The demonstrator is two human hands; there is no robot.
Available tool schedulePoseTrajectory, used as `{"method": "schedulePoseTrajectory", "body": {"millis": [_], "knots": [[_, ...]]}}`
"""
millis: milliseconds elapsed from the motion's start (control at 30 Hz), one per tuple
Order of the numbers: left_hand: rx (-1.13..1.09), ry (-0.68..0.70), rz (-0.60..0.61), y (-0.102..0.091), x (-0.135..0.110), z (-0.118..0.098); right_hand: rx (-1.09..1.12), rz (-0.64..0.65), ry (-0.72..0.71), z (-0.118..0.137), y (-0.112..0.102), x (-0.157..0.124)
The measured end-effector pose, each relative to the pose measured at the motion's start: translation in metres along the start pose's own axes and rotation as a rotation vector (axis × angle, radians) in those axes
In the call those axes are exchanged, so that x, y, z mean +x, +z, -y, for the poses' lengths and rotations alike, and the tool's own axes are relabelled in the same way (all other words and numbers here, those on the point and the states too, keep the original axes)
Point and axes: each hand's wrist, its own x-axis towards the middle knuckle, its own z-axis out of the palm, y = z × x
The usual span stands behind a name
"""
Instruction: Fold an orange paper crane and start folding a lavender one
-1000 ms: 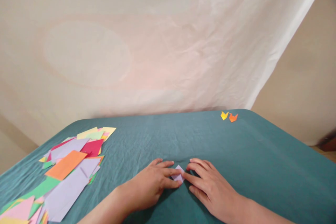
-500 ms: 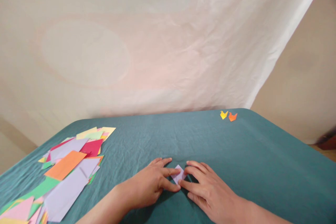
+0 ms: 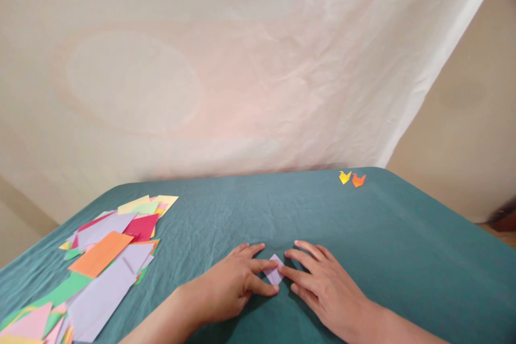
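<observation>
A small lilac square of folded paper (image 3: 274, 275) lies on the tablecloth between my hands, one corner pointing away from me. Crease lines show faintly on it. My left hand (image 3: 237, 282) rests at its left, an outstretched fingertip pressing on the paper and the thumb by its near corner. From the right, my right hand (image 3: 326, 285) touches the paper's right side with one fingertip, its other fingers spread and apart from it. Neither hand grips the paper; both have their fingers stretched out.
A loose heap of coloured paper sheets (image 3: 100, 255) spreads along the left of the table. Two small folded paper birds, one yellow (image 3: 344, 177) and one orange (image 3: 358, 180), sit at the back right. Behind the green-clothed table (image 3: 226, 209) hangs a pale sheet (image 3: 250, 80).
My right hand's fingers have spread, and its touching fingertip has moved from the paper's near corner up to its right side. My left hand has stayed almost still on the paper.
</observation>
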Motion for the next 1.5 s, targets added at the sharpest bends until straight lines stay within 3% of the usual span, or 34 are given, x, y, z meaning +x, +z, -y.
{"method": "schedulePoseTrajectory", "body": {"millis": [400,633,733,833,900,967,1067,1300,1500], "knots": [[-0.012,-0.052,0.075,-0.005,0.003,-0.004,0.031,-0.074,0.071,-0.002,0.005,0.001],[-0.226,-0.098,0.053,-0.006,0.002,0.000,0.102,-0.095,0.058,-0.009,0.006,-0.003],[-0.366,-0.124,-0.062,0.002,0.004,0.010,0.157,-0.124,0.076,-0.015,0.006,-0.002],[-0.464,-0.200,-0.311,0.012,0.008,0.015,0.206,-0.147,0.099,-0.018,0.005,0.000],[-0.451,-0.261,-0.453,0.016,0.012,0.013,0.232,-0.159,0.104,-0.017,0.004,0.001],[-0.402,-0.297,-0.512,0.018,0.016,0.008,0.248,-0.167,0.110,-0.017,0.003,0.002],[-0.311,-0.312,-0.476,0.015,0.024,0.000,0.259,-0.173,0.108,-0.018,0.002,0.003],[-0.111,-0.303,-0.225,0.006,0.043,-0.001,0.272,-0.174,0.096,-0.022,0.001,0.003],[-0.114,-0.340,-0.174,0.004,0.047,0.002,0.282,-0.160,0.102,-0.022,0.001,0.003]]}}
